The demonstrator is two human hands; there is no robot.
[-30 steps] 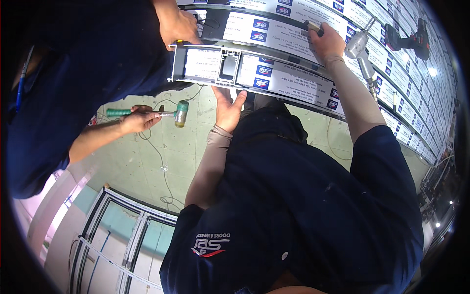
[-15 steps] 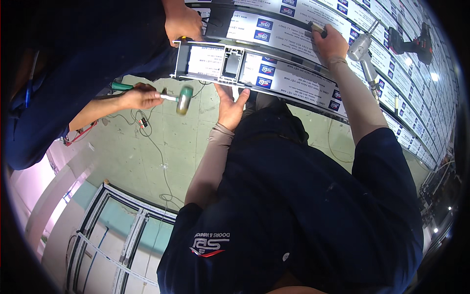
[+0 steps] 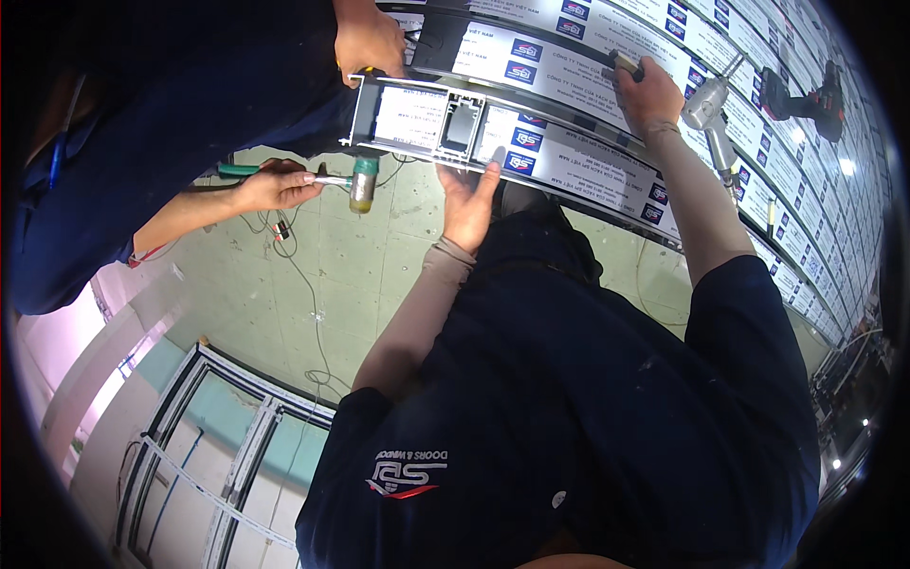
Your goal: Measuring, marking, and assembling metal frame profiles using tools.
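Your left hand (image 3: 469, 194) lies open and flat, fingers spread, pressed against the lower edge of the aluminium frame profile (image 3: 531, 142) that runs across the table (image 3: 806, 161) in front of you. Your right hand (image 3: 646, 90) is further along the same profile, closed around a small tool handle (image 3: 624, 63) whose kind you cannot tell from here. A co-worker's hand (image 3: 370, 43) grips the profile's open end (image 3: 427, 119), and the co-worker's other hand (image 3: 275, 185) holds a green-handled mallet (image 3: 362, 182) just beside that end. It looks like the fitting step, with the section steadied while its end is tapped. The next move likely calls for firm, even bracing from both hands, with your left fingers kept away from the mallet head. A pneumatic tool (image 3: 713, 119) and a cordless drill (image 3: 806, 97) lie further off.
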